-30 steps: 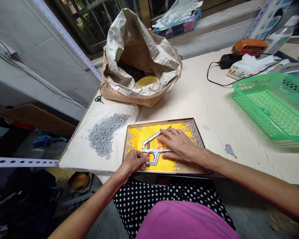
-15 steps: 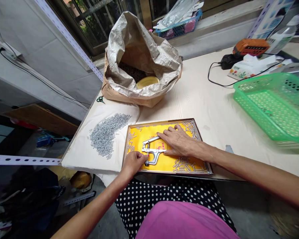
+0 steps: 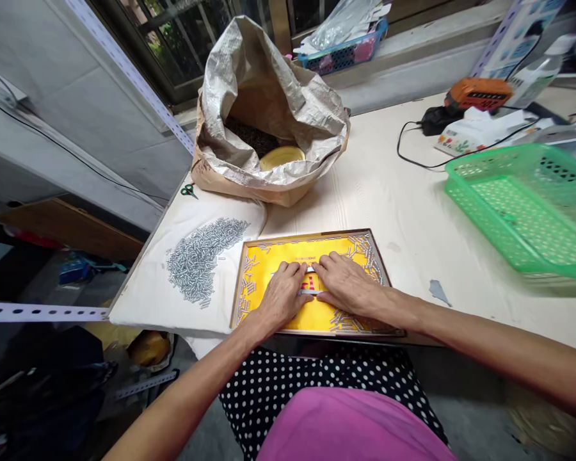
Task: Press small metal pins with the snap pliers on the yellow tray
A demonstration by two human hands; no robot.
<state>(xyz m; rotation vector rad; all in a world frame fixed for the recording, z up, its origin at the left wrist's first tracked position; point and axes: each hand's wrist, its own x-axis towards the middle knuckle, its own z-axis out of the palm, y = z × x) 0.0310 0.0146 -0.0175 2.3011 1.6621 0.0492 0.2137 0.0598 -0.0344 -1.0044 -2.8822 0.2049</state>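
Observation:
A shallow tray [image 3: 312,234] with a yellow liner lies at the table's near edge. Small silver pins [image 3: 366,247] are strewn along its sides. Both hands rest side by side in its middle, over metal hand pliers [image 3: 310,292], of which only a sliver shows between them. My left hand [image 3: 281,296] covers the tool's head, fingers together and curved down. My right hand [image 3: 349,283] presses on the handles, fingers lying over them. A pile of silver pins [image 3: 199,257] lies on a white cloth [image 3: 148,301] to the tray's left.
A big crumpled paper sack [image 3: 269,109] with a yellow bowl [image 3: 282,157] inside stands behind the tray. A green basket [image 3: 523,205] sits at the right. Small scissors [image 3: 189,189] lie at the far left. A black adapter [image 3: 436,118], cable and orange device [image 3: 477,93] are at the back right.
The pliers' upper handle has come down under my right hand. My left hand has moved from the tool's near-left end up onto its head, next to the right hand.

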